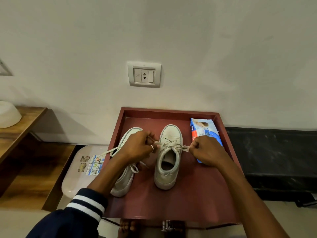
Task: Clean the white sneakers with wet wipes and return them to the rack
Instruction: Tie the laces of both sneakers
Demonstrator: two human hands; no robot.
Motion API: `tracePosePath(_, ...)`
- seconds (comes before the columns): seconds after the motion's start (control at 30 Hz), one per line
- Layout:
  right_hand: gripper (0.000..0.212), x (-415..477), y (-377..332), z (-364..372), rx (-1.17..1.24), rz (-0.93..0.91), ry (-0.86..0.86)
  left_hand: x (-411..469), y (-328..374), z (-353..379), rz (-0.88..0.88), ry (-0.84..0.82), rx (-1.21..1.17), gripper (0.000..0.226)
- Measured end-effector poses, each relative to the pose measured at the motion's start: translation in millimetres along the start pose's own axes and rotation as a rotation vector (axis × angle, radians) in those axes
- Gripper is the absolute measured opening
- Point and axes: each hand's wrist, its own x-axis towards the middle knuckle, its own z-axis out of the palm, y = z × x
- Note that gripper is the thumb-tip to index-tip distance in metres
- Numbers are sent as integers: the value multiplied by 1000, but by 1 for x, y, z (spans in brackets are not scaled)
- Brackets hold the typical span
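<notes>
Both hands on the laces [172, 145] of the right-side sneaker [167, 170]. Left hand [139, 145]: fingers curled, pinching a lace end just left of the tongue, ring [151, 147] on one finger. Right hand [207, 150]: fingers curled, pinching the other lace end just right of the shoe, lace taut between hand and eyelets. Right-side sneaker sits upright on its sole, toe to the wall, roughly mid-table. Left-side sneaker [123, 184] beside it, close but apart, same heading, mostly hidden under the left wrist and forearm; its laces hang loose, one end trailing past the table's left edge. Wet wipes pack [204, 129], blue/white/red, lies flat at the back right corner, near end covered by the right hand; can't tell if the flap is open. All of it is on a dark red table [188, 194] with a raised rim, pushed against the wall. Left forearm has a navy sleeve [85, 205] with white stripes on the cuff, right forearm bare. White stool [77, 170] with stickers just left of the table. Wooden shelf [25, 121] further left, white bowl [8, 114] on it. Black surface [274, 152] to the right. Switch plate [144, 74] on the wall above the table.
</notes>
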Motion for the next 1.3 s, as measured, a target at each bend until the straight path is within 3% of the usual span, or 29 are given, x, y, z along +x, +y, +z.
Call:
tracePosePath(0.2, 10, 2, -12, -1, 70, -102, 23, 8, 3, 13, 153, 83, 396, 5)
tracePosePath(0.27, 12, 2, -11, -1, 82, -124, 8, 9, 3, 13, 151, 105, 436, 17)
tracePosePath(0.37, 11, 4, -8, 1, 9, -94, 1, 9, 1, 14, 97, 205, 415, 28)
tracePosePath(0.5, 14, 4, -7, 2, -113, -37, 6, 3, 10, 21, -43, 300, 435, 16)
tracePosePath(0.83, 12, 6, -4, 9, -279, 19, 133, 5, 14, 17, -371, 204, 302, 28)
tracePosePath(1.17, 9, 11, 3, 20, -242, 65, 171, 5, 12, 15, -407, 175, 321, 25)
tracePosePath(1.3, 12, 14, 9, 25, -146, 51, 112, 3, 15, 17, -372, 160, 370, 30)
